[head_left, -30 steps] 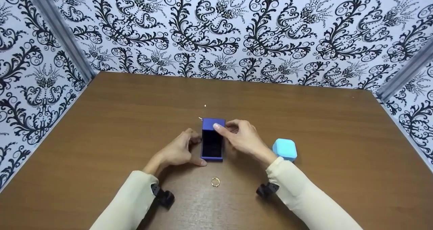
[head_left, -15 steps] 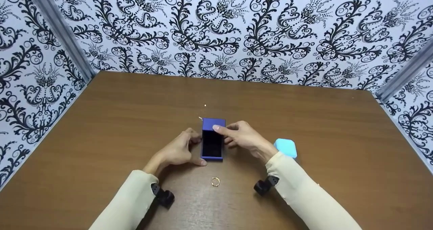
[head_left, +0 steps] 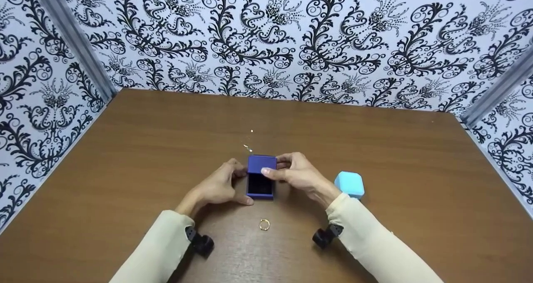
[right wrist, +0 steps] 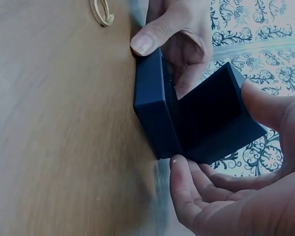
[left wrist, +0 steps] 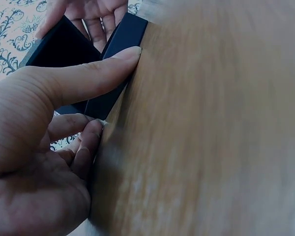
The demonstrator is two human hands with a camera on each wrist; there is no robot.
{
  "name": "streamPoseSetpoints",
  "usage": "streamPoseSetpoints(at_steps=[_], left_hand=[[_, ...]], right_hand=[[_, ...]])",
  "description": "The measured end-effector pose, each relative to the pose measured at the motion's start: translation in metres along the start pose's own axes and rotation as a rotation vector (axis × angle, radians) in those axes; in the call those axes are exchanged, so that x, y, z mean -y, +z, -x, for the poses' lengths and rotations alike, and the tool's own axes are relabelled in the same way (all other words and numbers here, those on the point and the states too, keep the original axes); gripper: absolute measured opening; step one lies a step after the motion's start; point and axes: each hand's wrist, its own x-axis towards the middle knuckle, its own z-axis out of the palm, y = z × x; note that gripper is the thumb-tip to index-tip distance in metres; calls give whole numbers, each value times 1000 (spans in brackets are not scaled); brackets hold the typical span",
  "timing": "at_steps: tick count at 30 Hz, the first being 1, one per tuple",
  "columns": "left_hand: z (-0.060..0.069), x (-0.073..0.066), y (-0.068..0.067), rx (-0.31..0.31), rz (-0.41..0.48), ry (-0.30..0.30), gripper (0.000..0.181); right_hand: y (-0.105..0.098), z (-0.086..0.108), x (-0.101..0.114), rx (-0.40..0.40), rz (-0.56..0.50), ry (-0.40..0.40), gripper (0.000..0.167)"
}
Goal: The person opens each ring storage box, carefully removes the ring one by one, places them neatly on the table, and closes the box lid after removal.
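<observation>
Lid (head_left: 261, 163) of blue box (head_left: 259, 184) tipped lower over base (head_left: 260, 197) since earlier frame, partly raised. My right hand (head_left: 304, 175) pinches lid, gap filled by it, thumb at near edge. My left hand (head_left: 216, 185) curls round base, thumb at front, fingers at side. Blue box sits on table (head_left: 166, 125) beyond gold ring (head_left: 264, 229); turquoise box (head_left: 349, 184) near my right sleeve (head_left: 362, 229).

Held from two sides

The left hand (left wrist: 34, 162) is big and close. Its thumb lies across the front of a dark box (left wrist: 128, 37), and its fingertips touch the side. The box is open, with its lid (left wrist: 65, 45) tipped up and black inside. Behind it, the right hand (left wrist: 96, 14) has its thumb at the lid's edge. The brown counter (left wrist: 206, 123) looks blurry. A wall (left wrist: 7, 42) with dark swirls shows at the left.
</observation>
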Motion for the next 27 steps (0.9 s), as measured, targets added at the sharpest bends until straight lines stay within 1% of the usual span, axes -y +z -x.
streamPoseSetpoints(at_steps=[3,5,8,10,16,19,22,25,27], left_hand=[[0,0,0,11,12,5,59],[0,0,0,12,16,12,58],[0,0,-1,8,9,31,57],[0,0,-1,8,6,28,57],[1,-2,-1,14,16,6,60],[1,-2,-1,6,20,4,59],[1,-2,-1,5,26,-7,62],[1,-1,-1,8,14,-15,64],[1,0,-2,11,6,-12,66]], right_hand=[[3,3,-2,2,13,-33,55],[5,5,-3,-3,26,-54,58],[8,8,-5,-26,71,-82,65],[10,10,-6,-45,135,-102,69],[14,17,-9,-74,401,-200,74],[16,18,-10,-83,485,-250,73],[16,19,-10,-87,513,-272,74],[14,20,-10,-76,504,-254,78],[12,22,-8,-61,493,-233,84]])
